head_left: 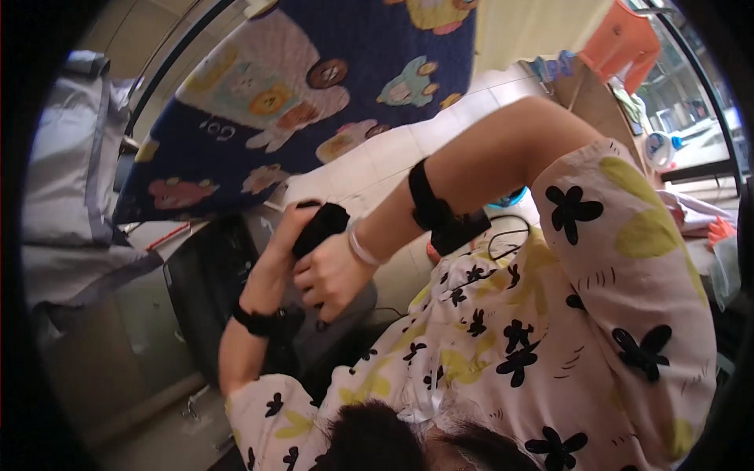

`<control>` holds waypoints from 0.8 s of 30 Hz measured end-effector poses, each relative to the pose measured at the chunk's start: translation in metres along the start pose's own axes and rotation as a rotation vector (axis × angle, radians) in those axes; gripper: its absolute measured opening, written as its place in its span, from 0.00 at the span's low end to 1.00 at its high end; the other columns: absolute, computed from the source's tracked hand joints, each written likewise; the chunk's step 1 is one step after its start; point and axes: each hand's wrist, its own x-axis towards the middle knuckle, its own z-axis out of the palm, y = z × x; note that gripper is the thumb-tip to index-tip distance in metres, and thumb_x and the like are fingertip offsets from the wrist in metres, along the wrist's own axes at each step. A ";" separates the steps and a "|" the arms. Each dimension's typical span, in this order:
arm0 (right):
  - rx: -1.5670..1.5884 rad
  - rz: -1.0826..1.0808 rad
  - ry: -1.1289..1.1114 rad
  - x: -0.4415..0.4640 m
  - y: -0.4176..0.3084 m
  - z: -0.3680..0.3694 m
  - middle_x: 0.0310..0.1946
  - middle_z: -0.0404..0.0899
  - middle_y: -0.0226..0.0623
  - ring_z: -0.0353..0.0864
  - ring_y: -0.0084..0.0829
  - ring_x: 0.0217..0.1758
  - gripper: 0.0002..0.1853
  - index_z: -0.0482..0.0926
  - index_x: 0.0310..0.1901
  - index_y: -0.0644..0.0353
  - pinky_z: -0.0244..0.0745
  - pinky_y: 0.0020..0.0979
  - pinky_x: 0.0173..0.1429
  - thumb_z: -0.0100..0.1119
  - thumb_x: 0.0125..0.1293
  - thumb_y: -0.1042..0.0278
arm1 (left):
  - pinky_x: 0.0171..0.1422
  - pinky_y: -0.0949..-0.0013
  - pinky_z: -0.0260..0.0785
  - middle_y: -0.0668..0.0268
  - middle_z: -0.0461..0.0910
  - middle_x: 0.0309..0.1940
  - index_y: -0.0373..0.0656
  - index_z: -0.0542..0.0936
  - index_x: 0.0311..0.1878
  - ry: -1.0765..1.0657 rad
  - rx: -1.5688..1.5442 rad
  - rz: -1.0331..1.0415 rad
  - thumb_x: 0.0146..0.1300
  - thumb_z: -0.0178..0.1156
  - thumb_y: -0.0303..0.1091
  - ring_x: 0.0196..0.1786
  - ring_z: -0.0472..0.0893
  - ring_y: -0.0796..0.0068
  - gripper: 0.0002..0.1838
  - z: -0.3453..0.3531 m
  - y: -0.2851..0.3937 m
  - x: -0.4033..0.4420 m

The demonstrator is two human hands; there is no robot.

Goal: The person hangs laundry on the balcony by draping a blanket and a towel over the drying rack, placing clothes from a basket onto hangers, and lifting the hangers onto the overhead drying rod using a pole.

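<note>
My left hand [275, 247] is raised in front of my chest, its fingers curled around a soft-looking dark black bundle [322, 226]; what kind of thing it is I cannot make out. Right beside it, my right hand [339, 275] is closed, its knuckles against the lower edge of the bundle. What its curled fingers hold, if anything, is hidden. A black strap [267, 320] circles my left forearm. On my right forearm is another black band [424, 196] with a dark box-shaped device [459, 233], and a pale bracelet [361, 245] sits at that wrist.
A navy blanket with cartoon prints [290, 102] hangs ahead. A grey fabric cover [67, 180] is at the left, above a dark glossy object [208, 286]. Orange clothing [622, 47] hangs at the upper right, near a white bottle with a blue cap [661, 149]. Pale floor tiles [377, 157] show behind.
</note>
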 end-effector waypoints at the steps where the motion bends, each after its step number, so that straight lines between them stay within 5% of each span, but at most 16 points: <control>1: -0.006 -0.028 -0.014 0.000 0.003 0.008 0.19 0.70 0.25 0.74 0.33 0.26 0.07 0.70 0.17 0.47 0.72 0.33 0.32 0.58 0.42 0.61 | 0.41 0.76 0.68 0.68 0.78 0.35 0.43 0.77 0.45 -0.069 -0.071 -0.058 0.53 0.56 0.29 0.36 0.76 0.79 0.14 -0.014 -0.016 0.015; 2: 0.005 -0.028 -0.002 -0.003 0.010 0.017 0.19 0.70 0.25 0.74 0.33 0.26 0.07 0.70 0.17 0.47 0.72 0.33 0.32 0.58 0.42 0.61 | 0.39 0.76 0.68 0.68 0.79 0.33 0.43 0.78 0.43 -0.088 -0.105 -0.085 0.52 0.56 0.29 0.34 0.76 0.80 0.13 -0.024 -0.030 0.029; 4: -0.039 -0.138 -0.210 -0.009 0.021 0.038 0.19 0.73 0.25 0.76 0.32 0.28 0.05 0.73 0.16 0.46 0.72 0.33 0.29 0.59 0.40 0.60 | 0.25 0.75 0.63 0.70 0.75 0.17 0.37 0.78 0.21 0.164 0.171 0.104 0.44 0.57 0.26 0.21 0.72 0.82 0.03 -0.017 -0.025 0.037; 10: -0.132 -0.234 -0.652 -0.030 0.044 0.096 0.23 0.79 0.27 0.80 0.32 0.32 0.02 0.77 0.17 0.46 0.73 0.34 0.24 0.60 0.42 0.63 | 0.27 0.71 0.64 0.63 0.76 0.16 0.36 0.79 0.21 0.231 0.362 -0.041 0.38 0.59 0.32 0.22 0.74 0.77 0.09 -0.034 -0.054 0.066; 14: -0.145 -0.217 -0.759 -0.057 0.058 0.132 0.26 0.80 0.27 0.80 0.33 0.35 0.02 0.78 0.20 0.47 0.75 0.34 0.31 0.60 0.46 0.64 | 0.31 0.64 0.68 0.53 0.79 0.21 0.35 0.80 0.24 0.393 0.562 -0.097 0.37 0.58 0.36 0.25 0.79 0.59 0.13 -0.031 -0.061 0.084; 17: -0.180 -0.197 -0.893 -0.074 0.066 0.149 0.28 0.80 0.27 0.79 0.33 0.37 0.03 0.78 0.22 0.48 0.75 0.35 0.34 0.59 0.49 0.63 | 0.42 0.58 0.72 0.48 0.80 0.30 0.38 0.82 0.29 0.463 0.795 -0.159 0.40 0.54 0.35 0.38 0.80 0.49 0.14 -0.028 -0.062 0.095; 21: -0.259 -0.176 -1.118 -0.087 0.067 0.159 0.30 0.79 0.27 0.79 0.32 0.39 0.04 0.77 0.25 0.48 0.75 0.35 0.38 0.58 0.53 0.61 | 0.48 0.56 0.71 0.46 0.79 0.35 0.38 0.82 0.31 0.483 0.841 -0.193 0.41 0.53 0.35 0.42 0.79 0.46 0.15 -0.025 -0.075 0.111; 24: -0.291 -0.138 -1.112 -0.095 0.061 0.152 0.32 0.79 0.27 0.79 0.32 0.41 0.05 0.77 0.27 0.49 0.75 0.35 0.41 0.57 0.56 0.60 | 0.42 0.59 0.72 0.45 0.79 0.31 0.36 0.81 0.31 0.459 0.734 -0.117 0.39 0.57 0.37 0.37 0.79 0.46 0.17 -0.030 -0.099 0.121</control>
